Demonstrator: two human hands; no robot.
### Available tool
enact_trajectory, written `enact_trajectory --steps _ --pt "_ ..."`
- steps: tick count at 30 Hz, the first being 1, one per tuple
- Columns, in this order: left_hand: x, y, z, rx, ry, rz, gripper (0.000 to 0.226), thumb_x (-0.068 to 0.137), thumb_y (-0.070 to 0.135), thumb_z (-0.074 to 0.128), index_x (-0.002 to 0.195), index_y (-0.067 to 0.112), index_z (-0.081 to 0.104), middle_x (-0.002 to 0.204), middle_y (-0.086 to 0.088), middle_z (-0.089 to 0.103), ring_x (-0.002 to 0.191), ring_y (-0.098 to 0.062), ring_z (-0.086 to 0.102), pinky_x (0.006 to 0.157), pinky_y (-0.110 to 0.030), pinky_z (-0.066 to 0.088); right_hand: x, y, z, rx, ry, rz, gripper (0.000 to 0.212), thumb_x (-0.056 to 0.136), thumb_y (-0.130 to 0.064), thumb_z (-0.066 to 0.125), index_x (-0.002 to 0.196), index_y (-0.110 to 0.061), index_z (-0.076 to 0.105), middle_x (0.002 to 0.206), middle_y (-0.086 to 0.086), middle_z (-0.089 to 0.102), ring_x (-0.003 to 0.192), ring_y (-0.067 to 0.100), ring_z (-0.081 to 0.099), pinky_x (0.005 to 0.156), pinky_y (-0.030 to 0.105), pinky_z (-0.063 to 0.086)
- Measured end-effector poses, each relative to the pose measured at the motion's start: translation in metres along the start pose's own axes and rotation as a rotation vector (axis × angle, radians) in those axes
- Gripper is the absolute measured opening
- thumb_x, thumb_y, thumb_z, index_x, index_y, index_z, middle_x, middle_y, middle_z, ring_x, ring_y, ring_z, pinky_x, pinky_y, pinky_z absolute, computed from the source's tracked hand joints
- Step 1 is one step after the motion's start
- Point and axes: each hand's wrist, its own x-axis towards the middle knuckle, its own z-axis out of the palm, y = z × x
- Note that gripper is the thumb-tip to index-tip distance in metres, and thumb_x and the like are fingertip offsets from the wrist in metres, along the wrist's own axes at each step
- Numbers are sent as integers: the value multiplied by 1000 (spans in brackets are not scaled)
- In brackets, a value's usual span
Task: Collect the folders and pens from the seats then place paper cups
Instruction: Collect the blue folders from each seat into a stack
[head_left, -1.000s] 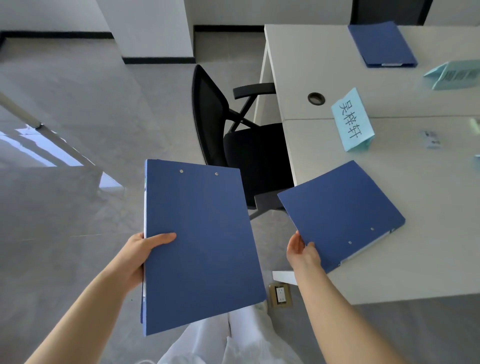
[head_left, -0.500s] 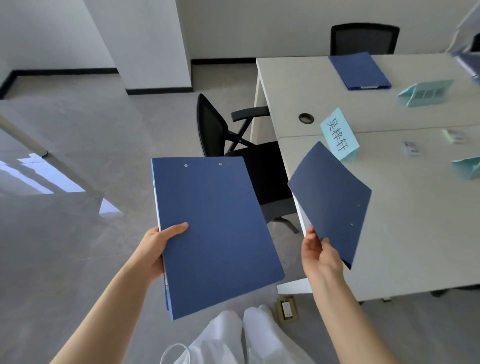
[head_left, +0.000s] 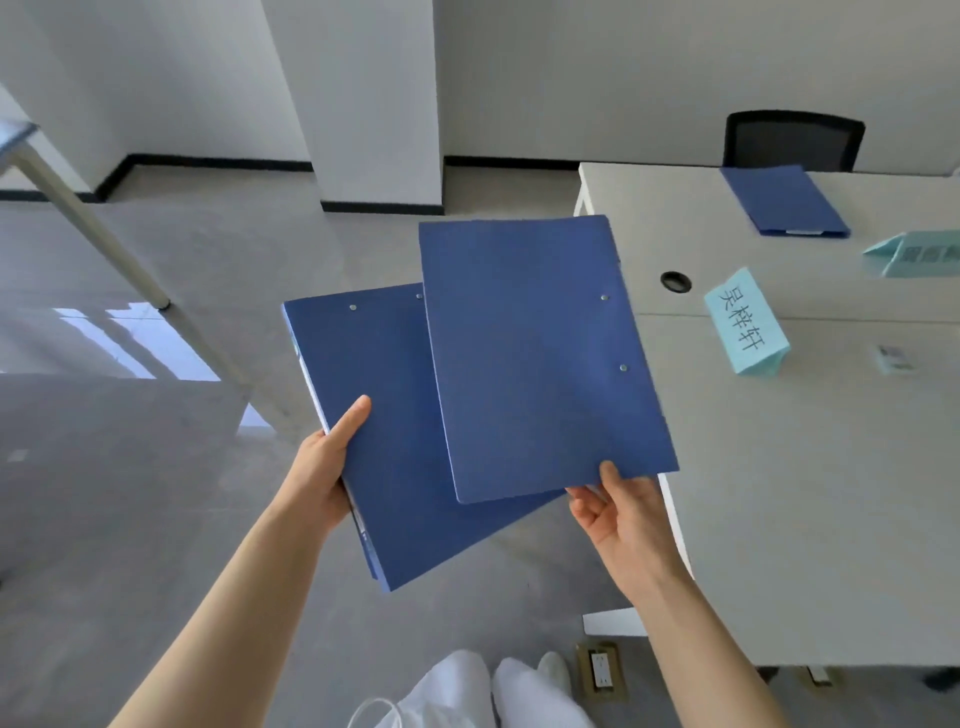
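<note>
My left hand (head_left: 328, 465) grips the left edge of a blue folder (head_left: 387, 431), thumb on its cover. My right hand (head_left: 626, 512) pinches the bottom right corner of a second blue folder (head_left: 537, 358), which overlaps the first one from above and to the right. Both folders are held in the air beside the desk. A third blue folder (head_left: 784, 203) lies on the white desk (head_left: 810, 493) at the far end. No pens or paper cups are in view.
Light blue folded name cards (head_left: 745, 327) (head_left: 911, 254) stand on the desk, near a round cable hole (head_left: 675, 281). A black chair (head_left: 792, 139) stands behind the far end. A floor socket (head_left: 600, 670) sits by my feet. A slanted table leg (head_left: 104, 234) is at left.
My right hand lifted the second folder off the desk and swung it left over the folder in my left hand. The view tilted up and the nearby chair is now hidden behind the folders.
</note>
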Motion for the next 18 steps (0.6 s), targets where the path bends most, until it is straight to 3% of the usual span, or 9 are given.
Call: enact_trajectory --steps 4,8,12,18 --pt "3 14 -17 -23 44 33 71 61 52 75 119 14 64 112 -5 74 97 -26 72 77 -40 56 8 10 36 -259 -73 21 9 98 -12 51 99 -16 59 86 0 72 69 14 70 60 26 56" --pt "15 28 -28 -86 82 44 65 66 47 76 119 13 63 111 -4 74 97 -26 72 76 -40 56 23 23 72 -424 -148 70 6 98 -11 51 93 -9 55 81 3 71 66 15 69 67 33 56" --pt "38 48 -42 -115 137 21 39 83 29 73 117 12 65 110 -7 74 95 -28 73 74 -40 57 51 29 104 -515 -231 105 8 99 -14 51 99 -11 59 89 5 74 75 19 73 70 34 56" --pt "90 93 -52 -123 193 39 39 84 22 72 122 12 63 111 -6 74 98 -30 72 76 -41 57 121 23 153 -623 -254 164 14 94 -16 60 85 -7 65 88 15 76 81 30 74 73 37 57"
